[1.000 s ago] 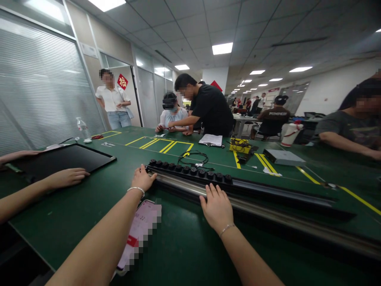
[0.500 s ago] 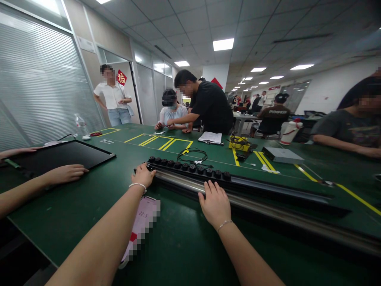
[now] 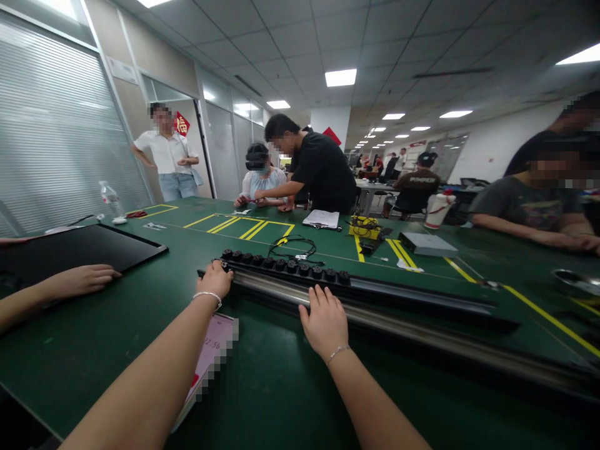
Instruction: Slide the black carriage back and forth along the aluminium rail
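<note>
A long dark rail with a shiny metal strip (image 3: 270, 289) runs slantwise across the table in front of me. My left hand (image 3: 213, 281) is closed around its left end, with the fingertips partly hidden. Flat on the strip further right lies my right hand (image 3: 324, 320), fingers stretched out. Just behind the rail is a black strip with a row of round black knobs (image 3: 304, 270). Under my left forearm a phone with a pink screen (image 3: 216, 340) is partly covered.
At the left, a co-worker's hand (image 3: 84, 278) rests by a black flat panel (image 3: 84, 250). Further back on the green table (image 3: 262, 387) are a coiled black cable (image 3: 300, 247), a clipboard (image 3: 322, 219), a yellow object with cables (image 3: 364, 228) and a grey box (image 3: 428, 244). People are around the table.
My view has turned slightly right, so everything appears further left. Both my hands keep their places on the rail.
</note>
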### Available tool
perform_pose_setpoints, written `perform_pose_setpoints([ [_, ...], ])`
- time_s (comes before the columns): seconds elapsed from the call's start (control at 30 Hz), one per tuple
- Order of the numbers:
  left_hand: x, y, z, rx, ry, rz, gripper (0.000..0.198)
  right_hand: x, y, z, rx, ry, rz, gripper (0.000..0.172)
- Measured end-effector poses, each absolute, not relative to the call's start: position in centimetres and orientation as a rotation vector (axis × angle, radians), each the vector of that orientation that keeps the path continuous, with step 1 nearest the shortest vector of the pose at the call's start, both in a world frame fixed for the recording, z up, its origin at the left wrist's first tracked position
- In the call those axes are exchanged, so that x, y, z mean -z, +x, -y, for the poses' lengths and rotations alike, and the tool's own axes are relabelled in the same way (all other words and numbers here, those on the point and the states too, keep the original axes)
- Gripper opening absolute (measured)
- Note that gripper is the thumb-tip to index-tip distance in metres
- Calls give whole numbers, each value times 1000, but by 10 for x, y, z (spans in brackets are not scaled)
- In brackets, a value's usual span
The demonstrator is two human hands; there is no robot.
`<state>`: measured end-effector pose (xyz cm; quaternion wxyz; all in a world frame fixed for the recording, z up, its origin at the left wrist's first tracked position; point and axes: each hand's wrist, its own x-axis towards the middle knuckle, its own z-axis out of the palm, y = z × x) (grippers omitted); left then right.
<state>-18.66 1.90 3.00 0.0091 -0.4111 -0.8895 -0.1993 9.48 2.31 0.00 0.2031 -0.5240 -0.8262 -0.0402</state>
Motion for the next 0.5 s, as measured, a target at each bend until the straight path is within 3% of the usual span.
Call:
perform_pose_setpoints([
  [0.5,-27,-188,-23,659,-1309,2732,34,0,94,-22,110,-1426,2291,56],
])
